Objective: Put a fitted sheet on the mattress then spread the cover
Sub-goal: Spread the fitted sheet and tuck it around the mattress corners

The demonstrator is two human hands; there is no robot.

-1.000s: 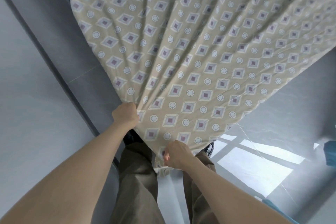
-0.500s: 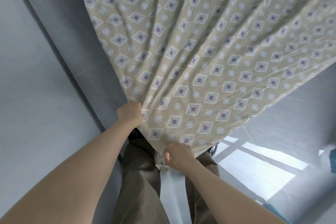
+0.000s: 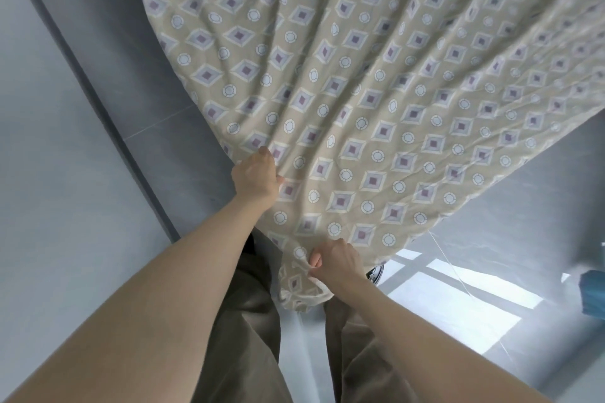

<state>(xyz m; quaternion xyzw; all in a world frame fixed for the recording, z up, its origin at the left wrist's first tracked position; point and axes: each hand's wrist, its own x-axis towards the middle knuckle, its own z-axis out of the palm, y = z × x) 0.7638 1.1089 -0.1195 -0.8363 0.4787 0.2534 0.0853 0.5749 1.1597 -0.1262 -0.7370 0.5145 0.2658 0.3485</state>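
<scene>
Lower frame: my brown trousers [image 3: 248, 321] on grey floor [image 3: 540, 206], sunlit lower right. Creased beige diamond-and-circle sheet [image 3: 360, 91] fills the upper frame; my left hand [image 3: 255, 178] grips its edge, right hand [image 3: 339, 260] pinches its bunched corner.

The sheet [image 3: 360, 91] stretches forward: the left hand [image 3: 255, 178] at its left edge, the right hand [image 3: 337, 260] nearer, at its corner; a wall [image 3: 49, 141], it seems, stands left.
</scene>
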